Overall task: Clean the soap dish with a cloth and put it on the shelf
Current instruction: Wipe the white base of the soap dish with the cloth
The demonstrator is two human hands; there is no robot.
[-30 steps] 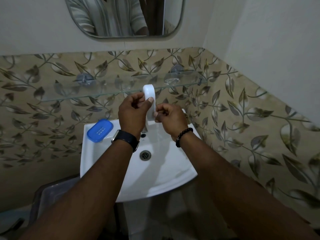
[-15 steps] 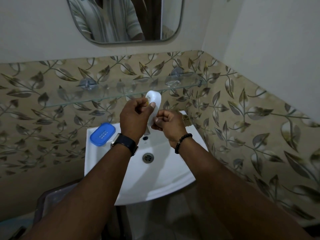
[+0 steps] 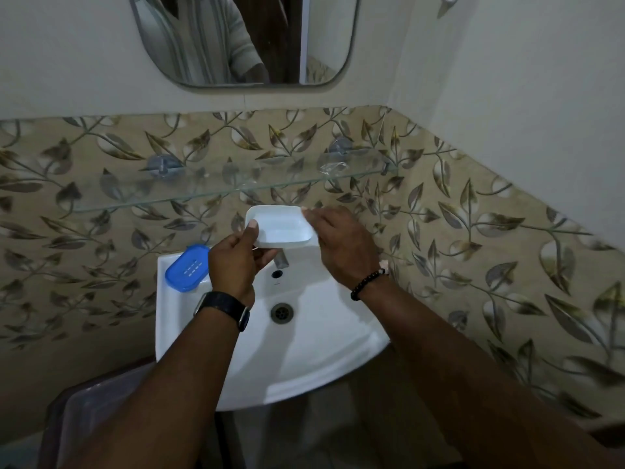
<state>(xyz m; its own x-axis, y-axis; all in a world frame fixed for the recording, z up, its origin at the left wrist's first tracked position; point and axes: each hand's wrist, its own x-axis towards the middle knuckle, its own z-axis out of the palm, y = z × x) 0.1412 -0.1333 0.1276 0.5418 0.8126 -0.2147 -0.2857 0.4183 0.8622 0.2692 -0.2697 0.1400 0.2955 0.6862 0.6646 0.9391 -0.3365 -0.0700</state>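
Home bathroom: white washbasin (image 3: 324, 360), wall mirror (image 3: 243, 38), glass shelf (image 3: 203, 192), leaf-pattern tiles (image 3: 473, 231).

The glass shelf (image 3: 236, 192) juts from the leaf-patterned tiles just above the white soap dish (image 3: 280, 226), its front edge the nearest obstacle overhead — its top looks bare apart from a small clear scrap (image 3: 333, 167) near the right end. The side wall (image 3: 507, 96) closes in on the right. Below, the tap spout (image 3: 281, 259) stands under the dish, and a blue soap-dish insert (image 3: 187, 268) occupies the basin's (image 3: 304, 360) back-left corner; the bowl around the drain (image 3: 281, 313) lies open
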